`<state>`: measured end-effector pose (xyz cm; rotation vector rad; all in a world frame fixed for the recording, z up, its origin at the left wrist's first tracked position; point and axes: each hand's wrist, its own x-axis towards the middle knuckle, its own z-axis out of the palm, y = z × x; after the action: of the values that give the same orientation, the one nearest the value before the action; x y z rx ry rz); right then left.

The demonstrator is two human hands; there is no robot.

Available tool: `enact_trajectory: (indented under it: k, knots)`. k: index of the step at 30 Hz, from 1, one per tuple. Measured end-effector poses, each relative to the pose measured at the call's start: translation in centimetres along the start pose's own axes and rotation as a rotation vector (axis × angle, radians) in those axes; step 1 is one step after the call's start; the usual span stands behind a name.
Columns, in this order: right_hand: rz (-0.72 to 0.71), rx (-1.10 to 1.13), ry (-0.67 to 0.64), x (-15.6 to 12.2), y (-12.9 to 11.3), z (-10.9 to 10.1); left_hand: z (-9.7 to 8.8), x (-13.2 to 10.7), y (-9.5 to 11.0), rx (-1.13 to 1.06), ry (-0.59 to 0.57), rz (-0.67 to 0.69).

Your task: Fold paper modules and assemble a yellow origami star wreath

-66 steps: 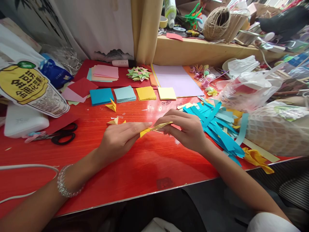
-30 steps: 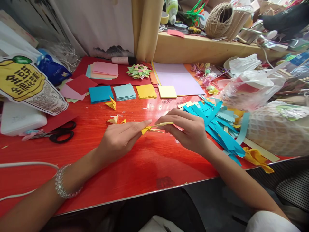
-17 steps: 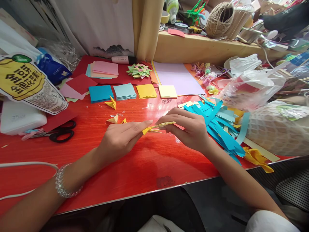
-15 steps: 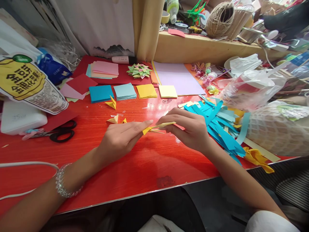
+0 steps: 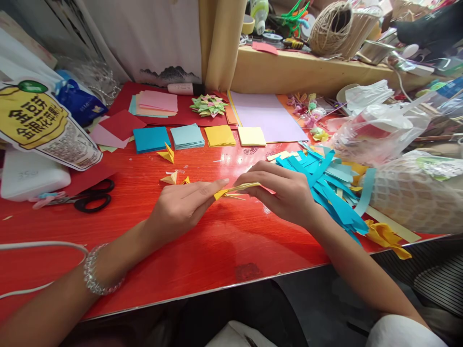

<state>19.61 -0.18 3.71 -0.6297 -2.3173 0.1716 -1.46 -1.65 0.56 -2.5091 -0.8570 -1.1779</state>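
Paper, head view: a folded yellow and pale piece [image 5: 243, 187] bridges the gap between the two hands, level with their fingertips; clock directions below start from it, 12 being the far side. Whether it touches the desk I cannot tell.
Left hand [image 5: 184, 202]: at 9 o'clock, closed on the yellow end, fingers stretched along it; a clear bead bracelet [image 5: 92, 272] rings the wrist.
Right hand [image 5: 280, 193]: at 3 o'clock, fingers curled and pinching the pale end.
Loose folds: at 10 o'clock, a yellow fold [image 5: 166, 154], then a pale fold [image 5: 170, 179] nearer the left hand.
Stacks: running from 10 to 12 o'clock, blue stack [image 5: 151, 140], light blue stack [image 5: 188, 137], yellow stack [image 5: 220, 137], pale yellow stack [image 5: 252, 137].
Desk: red and glossy [image 5: 202, 270], its near edge crossing 6 o'clock.
Strips: blue offcuts [image 5: 333, 193] heaped at 3 o'clock, beyond the right hand.
Scissors: black-handled scissors [image 5: 92, 202] at 9 o'clock.
Far side: paper star [image 5: 209, 105] and marker [image 5: 181, 89] at 11, lilac sheet [image 5: 267, 118] at 1.
Room: white curtain [image 5: 144, 38] at 11; ledge [image 5: 307, 72] at 1, bearing twine [image 5: 327, 31] and clutter.
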Motion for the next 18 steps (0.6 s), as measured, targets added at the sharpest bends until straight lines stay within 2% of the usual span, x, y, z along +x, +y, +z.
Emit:
enact_trajectory:
  k: [8,10,14,16,18]
  knots:
    - [0.031,0.002,0.056,-0.3,-0.3,1.3,0.1,0.1,0.2,-0.021,0.019,-0.017]
    - [0.082,0.001,0.047,-0.2,-0.3,1.5,-0.1,0.5,0.2,-0.129,-0.048,-0.135]
    - [0.259,0.051,-0.049,0.2,0.0,1.1,-0.5,1.3,0.2,-0.422,-0.262,-0.53]
    - [0.377,0.188,-0.133,0.3,0.2,1.0,-0.5,1.5,0.0,-0.515,-0.277,-0.649]
    - [0.485,0.353,-0.225,0.2,0.4,1.2,-0.4,1.6,-0.2,-0.591,-0.279,-0.712]
